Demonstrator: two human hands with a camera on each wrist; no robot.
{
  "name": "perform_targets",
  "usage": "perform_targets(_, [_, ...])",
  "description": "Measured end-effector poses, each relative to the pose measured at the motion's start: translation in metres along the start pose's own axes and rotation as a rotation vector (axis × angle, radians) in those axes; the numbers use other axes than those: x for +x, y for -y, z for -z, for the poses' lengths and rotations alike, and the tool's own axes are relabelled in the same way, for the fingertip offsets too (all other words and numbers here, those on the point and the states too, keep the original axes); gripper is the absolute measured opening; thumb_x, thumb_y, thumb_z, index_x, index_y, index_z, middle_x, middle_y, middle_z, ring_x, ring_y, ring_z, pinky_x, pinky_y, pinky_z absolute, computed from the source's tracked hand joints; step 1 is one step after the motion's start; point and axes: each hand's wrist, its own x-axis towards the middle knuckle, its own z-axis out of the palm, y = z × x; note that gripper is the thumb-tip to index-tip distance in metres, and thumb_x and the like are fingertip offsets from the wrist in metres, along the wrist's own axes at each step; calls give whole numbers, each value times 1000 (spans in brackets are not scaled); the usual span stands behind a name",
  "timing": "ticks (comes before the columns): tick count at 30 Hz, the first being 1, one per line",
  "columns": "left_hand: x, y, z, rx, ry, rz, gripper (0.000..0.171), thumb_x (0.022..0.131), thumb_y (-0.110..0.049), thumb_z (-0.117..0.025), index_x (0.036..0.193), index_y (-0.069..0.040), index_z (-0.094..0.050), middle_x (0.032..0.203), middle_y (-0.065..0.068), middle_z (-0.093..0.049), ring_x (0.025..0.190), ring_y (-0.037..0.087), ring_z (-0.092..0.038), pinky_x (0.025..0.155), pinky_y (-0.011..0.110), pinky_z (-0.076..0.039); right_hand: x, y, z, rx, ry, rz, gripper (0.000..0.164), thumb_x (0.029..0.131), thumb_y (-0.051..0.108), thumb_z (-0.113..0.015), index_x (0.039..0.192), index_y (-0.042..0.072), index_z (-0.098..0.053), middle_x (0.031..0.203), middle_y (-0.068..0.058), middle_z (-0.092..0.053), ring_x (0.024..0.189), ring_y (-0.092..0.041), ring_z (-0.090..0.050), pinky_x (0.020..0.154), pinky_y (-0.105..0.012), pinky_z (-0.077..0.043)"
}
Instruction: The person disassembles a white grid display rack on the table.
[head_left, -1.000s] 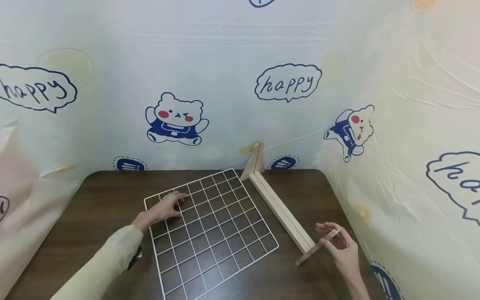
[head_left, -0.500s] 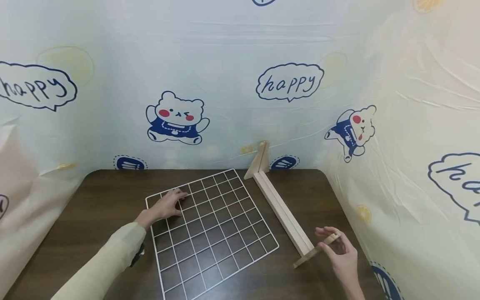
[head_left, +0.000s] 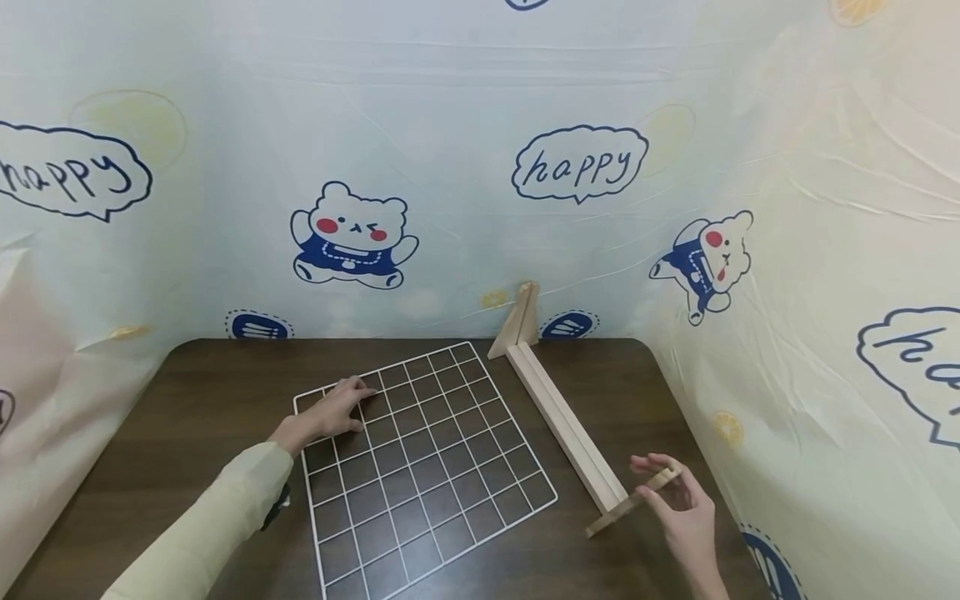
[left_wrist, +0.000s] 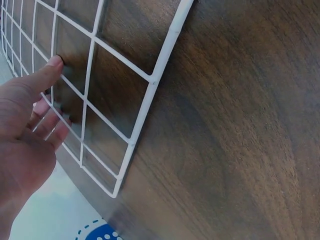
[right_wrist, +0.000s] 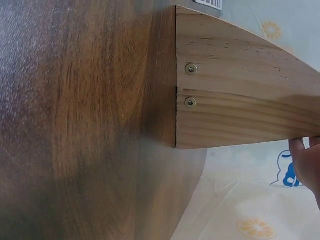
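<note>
A white wire grid panel lies at a slant on the dark table. My left hand grips its wires near the back left corner; in the left wrist view, thumb and fingers close around a wire. To the panel's right is a pale wooden stand, a long grooved bar with a tapered end piece at each end. My right hand pinches the top of the near end piece between thumb and fingers. Two screw heads show on that end piece in the right wrist view, its straight lower edge at the tabletop.
The brown wooden table has rounded back corners. A pale cloth printed with bears and "happy" bubbles hangs behind it and on both sides. The stand's far end piece rises at the table's back edge, overlapping the cloth.
The stand has shifted slightly, its far end to the right and its near end a little toward me. The panel's back edge has slid slightly right. Both hands keep their holds.
</note>
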Motion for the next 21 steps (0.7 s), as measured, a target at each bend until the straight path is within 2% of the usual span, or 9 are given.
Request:
perform_targets(3, [0,0,0,7,3,5,58,73,-4,-80,124,11,-57,111,21,-49,101,37,-47,86,52,-41,0,0,-1,14,8,6,47,76,-28,-60,120,-23,-45,111,-35,-60,101,-30,-65,90,-29,-49])
perform_targets(11, [-5,1,-4,-13,-55,5,58,72,-3,-81,123,11,-58,112,24,-50,104,41,-47,89,56,-38,1,-2,2,39,42,17,47,75,-29,-59,120,-23,-45,110,-34,-61,102,-30,-65,91,-30,-49])
perform_targets(21, [-21,-3,-15,-98,-146,40,59,78,-4,-77,129,9,-53,124,28,-49,116,49,-42,94,63,-33,6,-3,15,140,213,43,47,75,-32,-55,120,-25,-41,110,-36,-59,107,-32,-62,89,-31,-50])
